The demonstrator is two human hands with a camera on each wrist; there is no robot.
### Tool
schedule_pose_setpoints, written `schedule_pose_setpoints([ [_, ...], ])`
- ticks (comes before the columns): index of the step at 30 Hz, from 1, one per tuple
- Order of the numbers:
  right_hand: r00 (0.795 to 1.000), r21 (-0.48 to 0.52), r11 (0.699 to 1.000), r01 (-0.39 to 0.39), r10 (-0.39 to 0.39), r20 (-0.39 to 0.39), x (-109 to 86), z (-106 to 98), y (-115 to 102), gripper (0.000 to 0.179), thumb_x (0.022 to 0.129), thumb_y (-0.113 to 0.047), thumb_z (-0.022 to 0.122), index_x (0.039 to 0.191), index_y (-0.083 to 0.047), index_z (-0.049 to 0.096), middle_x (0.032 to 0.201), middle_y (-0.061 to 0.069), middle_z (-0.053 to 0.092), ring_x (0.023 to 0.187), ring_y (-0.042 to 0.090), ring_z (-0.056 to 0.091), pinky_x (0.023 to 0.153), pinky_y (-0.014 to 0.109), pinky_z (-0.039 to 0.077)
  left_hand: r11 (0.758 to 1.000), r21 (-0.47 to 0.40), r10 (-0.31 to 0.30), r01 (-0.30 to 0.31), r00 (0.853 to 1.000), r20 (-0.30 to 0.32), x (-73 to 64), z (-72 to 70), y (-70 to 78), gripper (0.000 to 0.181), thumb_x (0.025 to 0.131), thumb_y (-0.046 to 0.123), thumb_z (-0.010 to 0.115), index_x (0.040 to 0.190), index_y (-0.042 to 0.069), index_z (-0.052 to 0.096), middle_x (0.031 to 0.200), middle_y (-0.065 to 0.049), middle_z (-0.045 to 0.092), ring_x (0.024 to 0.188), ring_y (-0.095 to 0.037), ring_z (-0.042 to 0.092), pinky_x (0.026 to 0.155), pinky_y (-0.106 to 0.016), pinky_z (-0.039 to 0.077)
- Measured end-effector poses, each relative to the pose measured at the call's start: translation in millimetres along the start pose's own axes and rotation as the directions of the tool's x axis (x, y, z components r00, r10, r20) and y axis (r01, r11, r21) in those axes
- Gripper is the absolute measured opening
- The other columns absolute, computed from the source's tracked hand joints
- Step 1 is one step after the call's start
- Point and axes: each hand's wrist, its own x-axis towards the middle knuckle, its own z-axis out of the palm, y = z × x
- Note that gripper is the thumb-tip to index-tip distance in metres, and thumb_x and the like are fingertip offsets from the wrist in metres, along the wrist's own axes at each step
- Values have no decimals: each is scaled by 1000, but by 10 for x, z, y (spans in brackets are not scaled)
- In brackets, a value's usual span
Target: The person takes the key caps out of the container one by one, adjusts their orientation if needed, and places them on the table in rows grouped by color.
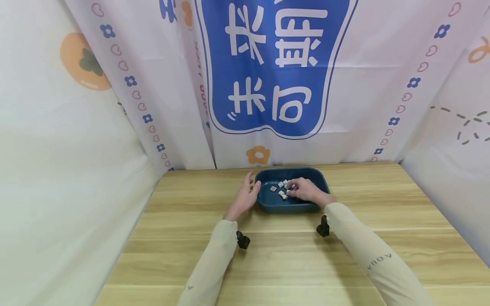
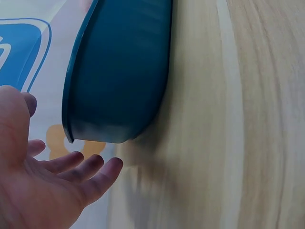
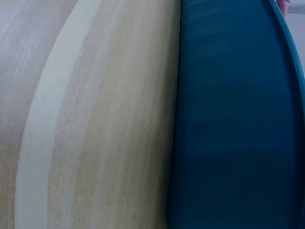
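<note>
A dark blue rectangular tray [image 1: 290,209] with rounded corners holds several small white block-like pieces [image 1: 273,188], one with a brownish face. My right hand [image 1: 306,190] reaches over the tray's right side, its thumb and forefinger bent down among the pieces; I cannot tell whether they pinch one. In the right wrist view, the tray's outer wall [image 3: 233,114] fills the right side and hides most of that hand. At the tray's left end is my left hand [image 1: 246,195], thumb by the rim. Its fingers are spread and loosely bent, holding nothing, in the left wrist view.
The tray stands near the back edge of a wood-grain table [image 1: 275,255]. Behind it hangs a white printed cloth [image 1: 363,106] with a blue sign, and similar cloth lines both sides. A small black device [image 1: 243,240] sits at each wrist.
</note>
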Motion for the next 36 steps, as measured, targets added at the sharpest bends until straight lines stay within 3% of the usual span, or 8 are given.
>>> schedule_pose_setpoints([
  [7, 1000, -5, 1000, -19, 19, 1, 11, 17, -44, 26, 94, -22, 65, 116, -8, 68, 84, 5, 66, 65, 13, 60, 62, 27, 49, 1000, 5, 2, -2, 1000, -27, -4, 36, -39, 57, 106, 30, 39, 156, 10, 21, 153, -26, 37, 136, -38, 47, 114, -52, 35],
  [13, 1000, -16, 1000, -25, 25, -3, 13, 28, -67, 24, 94, -21, 65, 115, -9, 69, 83, 4, 65, 65, 14, 59, 61, 27, 47, 984, 171, 47, -42, 999, -26, 26, 83, -63, 58, 106, 30, 39, 155, 3, 23, 157, -21, 33, 145, -36, 35, 119, -51, 29],
  [18, 1000, -52, 998, -20, 20, -4, 21, 43, -84, 21, 94, -21, 65, 111, -9, 70, 82, 4, 65, 66, 14, 57, 61, 27, 46, 937, 348, 31, -28, 1000, -1, 24, 123, -86, 65, 106, 41, 34, 157, 5, 16, 162, -21, 20, 150, -36, 23, 121, -49, 24],
  [23, 1000, -68, 998, -6, 7, 0, 20, 69, -86, 21, 94, -21, 66, 110, -8, 70, 83, 3, 67, 67, 13, 58, 63, 27, 48, 866, 497, 50, -63, 998, 39, 21, 123, -79, 72, 105, 49, 24, 157, -1, 11, 165, -20, 6, 153, -35, 7, 124, -45, 16],
  [32, 1000, -91, 996, -10, 8, -14, 0, 66, -81, 21, 94, -19, 65, 110, -7, 71, 81, 2, 65, 68, 13, 57, 66, 28, 48, 830, 548, 33, -102, 990, 134, 30, 124, -55, 71, 106, 45, 19, 155, -4, 4, 164, -20, -6, 154, -32, -5, 125, -42, 9],
  [36, 1000, -113, 994, -7, 5, -18, 5, 62, -74, 20, 94, -19, 66, 109, -8, 71, 80, 2, 65, 69, 14, 56, 66, 28, 47, 788, 604, 36, -120, 988, 149, 39, 134, -57, 71, 106, 43, 20, 155, -5, 4, 164, -20, -8, 154, -33, -5, 125, -42, 6],
])
